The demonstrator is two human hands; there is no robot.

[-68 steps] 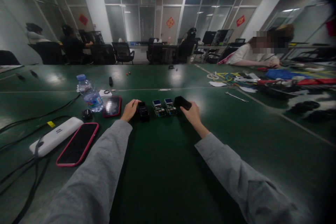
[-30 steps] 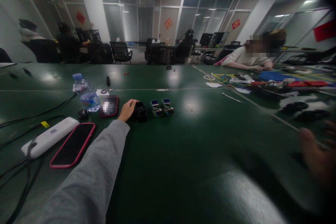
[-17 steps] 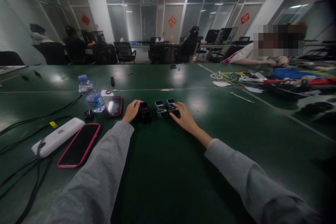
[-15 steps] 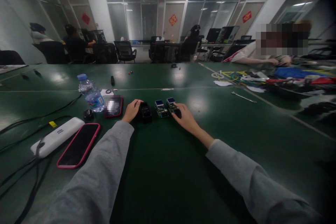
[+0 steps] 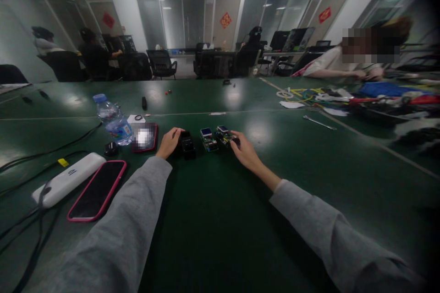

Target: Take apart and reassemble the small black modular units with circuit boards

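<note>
My left hand (image 5: 169, 143) is closed at the left edge of a small open black plastic case (image 5: 187, 145), which rests on the green table. Just right of the case lies a circuit board with a small screen (image 5: 208, 140), touched by neither hand. A second circuit board with a small screen (image 5: 226, 135) sits beside it, slanted, its lower end toward my right hand (image 5: 245, 150). The thumb and fingers of that hand pinch the board's right end and hide part of it.
To the left are a water bottle (image 5: 113, 121), a red-edged device (image 5: 145, 137), a white power bank (image 5: 70, 178), a red-cased phone (image 5: 98, 191) and black cables (image 5: 41, 229). A wrench (image 5: 319, 122) and a heap of cables (image 5: 309, 96) lie right. Another person (image 5: 330, 66) sits beyond.
The right-hand circuit board has turned, its lower end swinging right with my right hand. My left hand stays at the black case. The whole view has shifted slightly.
</note>
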